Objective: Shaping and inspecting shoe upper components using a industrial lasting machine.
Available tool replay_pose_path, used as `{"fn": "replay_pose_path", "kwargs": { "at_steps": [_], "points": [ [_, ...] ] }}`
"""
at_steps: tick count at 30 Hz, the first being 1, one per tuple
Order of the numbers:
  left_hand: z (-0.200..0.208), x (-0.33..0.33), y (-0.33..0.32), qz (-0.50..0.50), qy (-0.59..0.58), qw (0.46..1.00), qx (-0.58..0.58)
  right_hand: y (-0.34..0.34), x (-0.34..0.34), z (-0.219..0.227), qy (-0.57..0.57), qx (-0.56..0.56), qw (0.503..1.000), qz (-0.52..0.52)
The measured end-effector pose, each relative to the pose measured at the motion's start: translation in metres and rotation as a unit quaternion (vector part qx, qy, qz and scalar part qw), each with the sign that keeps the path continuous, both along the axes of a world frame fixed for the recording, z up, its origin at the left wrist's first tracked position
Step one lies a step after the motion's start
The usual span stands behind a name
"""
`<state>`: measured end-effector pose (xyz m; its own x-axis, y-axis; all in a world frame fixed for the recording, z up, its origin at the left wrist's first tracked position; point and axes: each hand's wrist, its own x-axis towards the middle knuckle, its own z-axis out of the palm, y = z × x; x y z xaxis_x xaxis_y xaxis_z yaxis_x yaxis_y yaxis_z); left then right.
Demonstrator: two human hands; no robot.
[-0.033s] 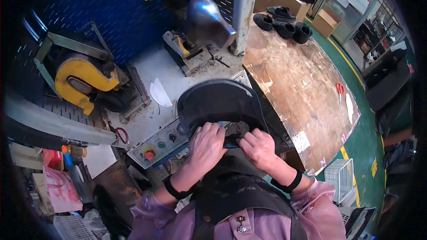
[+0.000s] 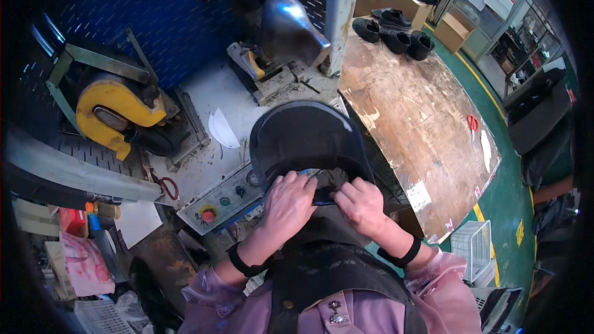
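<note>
Hands (image 2: pixel 325 201), two, on one dark shield (image 2: pixel 303 139)

A large dark, rounded shield-like cover (image 2: pixel 306 142) with a glossy, curved rim sits at the machine's front edge, its dome side facing up. Just below it a small dark piece of material (image 2: pixel 325 193), possibly a shoe part, is pinched between 2 hands: the left hand (image 2: pixel 286 205) grips its left side, the right hand (image 2: pixel 361 206) its right, fingertips nearly meeting.
</note>
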<state>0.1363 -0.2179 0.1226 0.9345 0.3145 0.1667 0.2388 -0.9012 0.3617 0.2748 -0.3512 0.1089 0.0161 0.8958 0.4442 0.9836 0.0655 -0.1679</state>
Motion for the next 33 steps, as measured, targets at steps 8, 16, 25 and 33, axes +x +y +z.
{"fn": "replay_pose_path", "kwargs": {
  "at_steps": [8,16,25,33],
  "points": [
    [-0.024,-0.013,0.008,-0.049,-0.114,0.988,0.092,0.017,-0.006,0.011,0.041,-0.043,0.997,-0.047],
    [-0.004,-0.001,0.015,-0.016,-0.062,0.998,-0.012,0.022,0.016,0.012,-0.022,-0.014,1.0,0.012],
    [0.011,0.031,0.017,-0.06,-0.115,0.991,0.044,0.034,0.073,0.041,0.019,-0.029,0.994,0.105],
    [0.111,0.059,0.042,-0.147,-0.033,0.982,-0.116,0.071,0.137,0.1,0.299,-0.145,0.879,0.342]
  ]
}}
